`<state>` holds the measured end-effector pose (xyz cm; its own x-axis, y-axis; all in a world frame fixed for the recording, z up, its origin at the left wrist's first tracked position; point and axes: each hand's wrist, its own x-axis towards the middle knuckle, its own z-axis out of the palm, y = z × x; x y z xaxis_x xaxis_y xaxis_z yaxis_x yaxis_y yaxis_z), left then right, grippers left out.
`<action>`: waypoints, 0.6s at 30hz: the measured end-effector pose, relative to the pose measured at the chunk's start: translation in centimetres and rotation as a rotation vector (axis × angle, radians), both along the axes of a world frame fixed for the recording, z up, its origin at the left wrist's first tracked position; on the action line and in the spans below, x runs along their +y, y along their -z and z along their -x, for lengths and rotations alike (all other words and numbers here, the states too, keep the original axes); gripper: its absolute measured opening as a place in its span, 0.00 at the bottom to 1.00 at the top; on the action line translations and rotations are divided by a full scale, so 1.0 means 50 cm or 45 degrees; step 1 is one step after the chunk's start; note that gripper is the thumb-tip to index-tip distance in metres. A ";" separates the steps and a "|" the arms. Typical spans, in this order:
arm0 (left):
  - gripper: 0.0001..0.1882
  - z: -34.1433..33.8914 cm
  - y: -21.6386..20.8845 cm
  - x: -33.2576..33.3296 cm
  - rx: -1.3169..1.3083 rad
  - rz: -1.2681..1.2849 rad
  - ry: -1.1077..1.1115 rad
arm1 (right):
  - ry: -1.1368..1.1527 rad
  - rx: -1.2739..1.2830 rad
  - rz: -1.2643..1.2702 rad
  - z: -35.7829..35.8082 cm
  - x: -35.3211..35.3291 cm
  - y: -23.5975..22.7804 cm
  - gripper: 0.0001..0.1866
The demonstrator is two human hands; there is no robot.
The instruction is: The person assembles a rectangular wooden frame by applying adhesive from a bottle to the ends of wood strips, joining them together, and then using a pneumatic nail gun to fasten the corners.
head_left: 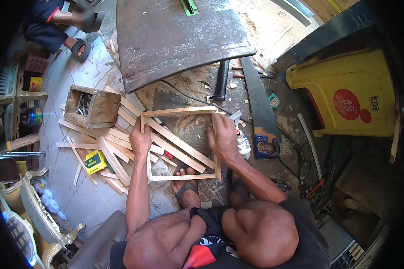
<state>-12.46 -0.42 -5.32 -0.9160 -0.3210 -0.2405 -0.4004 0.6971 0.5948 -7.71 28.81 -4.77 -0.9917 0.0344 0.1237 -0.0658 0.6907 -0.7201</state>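
Note:
A rectangular wooden frame made of thin strips is held up over the floor, in front of my knees. My left hand is closed round its left side, near the far left corner. On the opposite side, my right hand grips the right strip just below the far right corner. Through the frame I see loose wooden strips and my sandalled foot. A white bottle stands just beyond my right hand, partly hidden by it.
A handsaw lies to the right, near pliers and a yellow plastic stool. Left are a wooden box of metal pieces and a yellow-green carton. A dark-topped table stands ahead; another person's foot shows far left.

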 end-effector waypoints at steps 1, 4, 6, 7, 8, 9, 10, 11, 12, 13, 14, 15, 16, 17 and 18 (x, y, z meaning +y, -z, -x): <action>0.26 0.000 0.000 -0.001 0.006 0.000 0.007 | 0.108 -0.067 0.032 -0.008 0.014 0.014 0.28; 0.26 0.002 -0.002 -0.002 -0.001 0.004 0.005 | 0.099 -0.342 0.218 0.013 0.061 0.043 0.32; 0.26 0.000 0.007 -0.004 0.077 0.021 0.023 | 0.057 -0.461 0.289 0.037 0.075 0.058 0.35; 0.26 0.000 0.010 -0.006 0.116 0.030 0.036 | -0.003 -0.453 0.210 0.047 0.082 0.066 0.35; 0.27 -0.001 0.014 -0.006 0.113 0.038 0.035 | -0.063 -0.444 0.131 0.057 0.088 0.074 0.35; 0.28 -0.001 0.010 0.000 0.108 0.048 0.032 | -0.125 -0.436 0.054 0.063 0.086 0.079 0.35; 0.29 0.000 0.008 0.001 0.103 0.058 0.030 | -0.128 -0.398 0.031 0.063 0.080 0.083 0.35; 0.30 -0.001 0.015 -0.008 0.119 0.090 0.057 | -0.109 -0.441 0.081 0.059 0.077 0.086 0.35; 0.30 -0.001 0.019 -0.013 0.136 0.117 0.080 | -0.093 -0.483 0.126 0.059 0.072 0.063 0.35; 0.31 -0.002 0.022 -0.017 0.152 0.144 0.103 | -0.076 -0.526 0.171 0.060 0.068 0.051 0.35; 0.31 -0.004 0.023 -0.023 0.087 0.089 0.065 | -0.087 -0.510 0.177 0.060 0.066 0.053 0.35; 0.31 0.003 0.001 -0.011 0.017 0.031 0.036 | -0.089 -0.500 0.184 0.058 0.071 0.059 0.34; 0.32 0.008 -0.009 -0.002 -0.054 -0.026 0.009 | -0.089 -0.489 0.191 0.057 0.076 0.064 0.34; 0.31 0.008 -0.001 0.000 -0.037 -0.010 0.008 | -0.096 -0.515 0.215 0.057 0.081 0.068 0.34; 0.31 0.006 0.005 -0.003 -0.017 0.008 0.010 | -0.102 -0.538 0.243 0.060 0.083 0.070 0.34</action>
<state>-12.77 -0.58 -5.56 -0.9153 -0.3155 -0.2504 -0.4027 0.7041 0.5849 -10.70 32.95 -8.24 -0.9542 -0.0612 -0.2928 0.2130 0.5484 -0.8087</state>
